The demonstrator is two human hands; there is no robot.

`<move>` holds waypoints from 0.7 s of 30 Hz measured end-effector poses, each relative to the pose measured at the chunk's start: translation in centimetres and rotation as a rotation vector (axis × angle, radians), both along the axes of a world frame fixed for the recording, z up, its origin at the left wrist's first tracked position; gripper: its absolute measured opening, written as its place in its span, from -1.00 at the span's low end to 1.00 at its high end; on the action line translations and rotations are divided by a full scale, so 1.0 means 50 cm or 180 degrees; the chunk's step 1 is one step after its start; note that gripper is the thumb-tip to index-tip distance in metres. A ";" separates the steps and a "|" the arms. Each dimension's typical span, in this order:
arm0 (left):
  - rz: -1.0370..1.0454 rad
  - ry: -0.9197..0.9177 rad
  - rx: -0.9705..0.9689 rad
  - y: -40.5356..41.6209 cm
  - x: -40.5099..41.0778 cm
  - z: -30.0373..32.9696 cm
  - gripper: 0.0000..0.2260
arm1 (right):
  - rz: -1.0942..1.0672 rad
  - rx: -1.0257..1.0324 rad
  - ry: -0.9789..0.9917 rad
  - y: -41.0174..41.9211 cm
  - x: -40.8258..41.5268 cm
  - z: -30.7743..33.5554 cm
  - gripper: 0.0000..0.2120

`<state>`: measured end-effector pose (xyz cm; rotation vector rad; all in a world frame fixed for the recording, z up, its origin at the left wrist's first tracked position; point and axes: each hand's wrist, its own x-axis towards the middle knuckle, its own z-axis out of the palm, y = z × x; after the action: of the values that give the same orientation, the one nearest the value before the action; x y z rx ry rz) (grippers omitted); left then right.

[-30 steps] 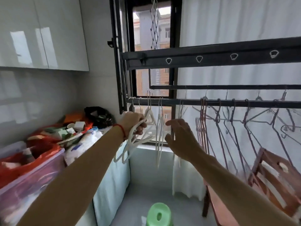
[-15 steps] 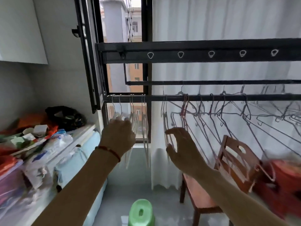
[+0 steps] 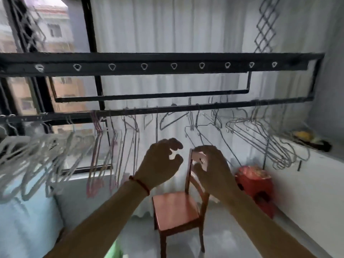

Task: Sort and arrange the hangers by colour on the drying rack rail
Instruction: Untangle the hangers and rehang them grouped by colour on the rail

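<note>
Curtained balcony: hangers point(image 3: 256, 131) above empty hands point(image 3: 160, 162)

1. A home laundry balcony is shown: a black drying rack rail point(image 3: 186, 108) is hung with white hangers point(image 3: 37, 155), pink hangers point(image 3: 96, 146) and wire hangers point(image 3: 260, 135).
2. A barred window point(image 3: 55, 90) with apartment blocks behind it and a white curtain point(image 3: 167, 30) are seen.
3. A wooden chair point(image 3: 175, 209) and a red stool point(image 3: 255, 185) are placed on the floor.

Bare forearms, sleeveless as far as visible, thin red wristband point(image 3: 140, 183) on left wrist
</note>
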<state>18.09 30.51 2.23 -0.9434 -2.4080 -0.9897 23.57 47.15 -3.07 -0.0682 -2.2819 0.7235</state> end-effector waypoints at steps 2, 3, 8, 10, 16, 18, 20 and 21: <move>-0.0264 -0.0243 0.0101 0.107 0.017 0.000 -0.78 | -0.0148 -0.0133 -0.0031 0.095 0.037 0.001 -0.61; -0.0404 -0.0329 0.0114 0.156 0.022 0.000 -0.77 | -0.0195 -0.0200 -0.0041 0.138 0.053 -0.003 -0.64; -0.0923 -0.0831 0.0245 0.364 0.030 0.003 -0.70 | -0.0527 -0.0168 -0.0004 0.302 0.097 -0.024 -0.65; -0.1037 -0.1152 0.0379 0.441 0.023 0.002 -0.72 | -0.0627 -0.0189 0.0084 0.354 0.103 -0.026 -0.65; -0.1390 -0.2383 0.1217 0.658 -0.030 -0.054 -0.53 | -0.1032 0.0001 -0.0044 0.538 0.061 -0.030 -0.72; -0.1257 -0.2607 0.1250 0.716 -0.059 -0.076 -0.49 | -0.1124 -0.0001 -0.0200 0.583 0.032 -0.028 -0.69; -0.1055 -0.2727 0.1448 0.770 -0.095 -0.091 -0.48 | -0.1213 0.0052 -0.0308 0.620 -0.005 -0.034 -0.63; -0.0936 -0.2819 0.1545 0.794 -0.112 -0.096 -0.48 | -0.1256 0.0103 -0.0367 0.635 -0.026 -0.038 -0.61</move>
<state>12.51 70.22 -2.55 -0.7726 -2.4408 -2.3705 22.29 78.91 -4.95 -0.5410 -2.2888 0.4843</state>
